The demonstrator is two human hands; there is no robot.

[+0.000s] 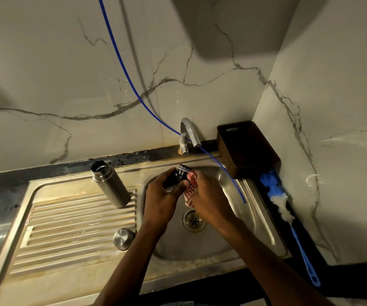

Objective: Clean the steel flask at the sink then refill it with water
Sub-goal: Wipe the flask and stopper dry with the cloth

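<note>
Flask (pixel 110 184) upright on drainboard (pixel 67 228), left of sink basin (pixel 233 228). Cup lid (pixel 124 238) on drainboard, in front of flask. Both hands over basin: left hand (pixel 160 199) holds stopper (pixel 178 176), right hand (pixel 209 199) holds cloth (pixel 190 186) against it. Tap (pixel 189 134) behind basin. Basket (pixel 247 149) right of tap, brush (pixel 288 217) in front of basket.

My left hand (pixel 159 196) covers most of the black stopper (pixel 179 175), and my right hand (pixel 204 195) hides much of the striped cloth (pixel 190 187). My forearms run off the frame at 6 o'clock. The blue tube (pixel 120 60) leaves the frame at 12 o'clock, and I cannot see inside the brown basket (pixel 247 149) at 2 o'clock.
</note>
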